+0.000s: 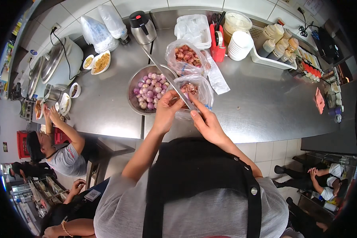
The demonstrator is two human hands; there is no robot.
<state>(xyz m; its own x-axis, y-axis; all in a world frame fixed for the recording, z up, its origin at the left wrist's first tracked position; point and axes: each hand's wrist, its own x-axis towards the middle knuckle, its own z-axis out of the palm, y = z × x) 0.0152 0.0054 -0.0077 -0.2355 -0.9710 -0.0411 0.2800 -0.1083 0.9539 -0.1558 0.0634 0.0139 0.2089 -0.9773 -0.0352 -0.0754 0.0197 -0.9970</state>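
My right hand (207,123) is closed around the lower end of a long knife (162,70), whose blade slants up and left over the bowl. Just left of it, my left hand (167,111) pinches at the blade's side. Between the fingertips shows a small pinkish shallot (187,95), mostly hidden by fingers and knife. A round metal bowl (131,104) full of peeled purple-white shallots (150,90) stands beside my left hand. Beneath the hands an open plastic bag (205,92) holds reddish-brown skins or shallots. Behind it, another clear bag (171,53) contains unpeeled shallots (187,55).
On the steel counter (258,107), a thermal jug (142,29), a white tub (204,29), a red tape dispenser (217,45) and stacked white lids (239,45) stand at the back. Sauce bottles fill a white basket (271,62) at right. A co-worker (67,152) works at far left.
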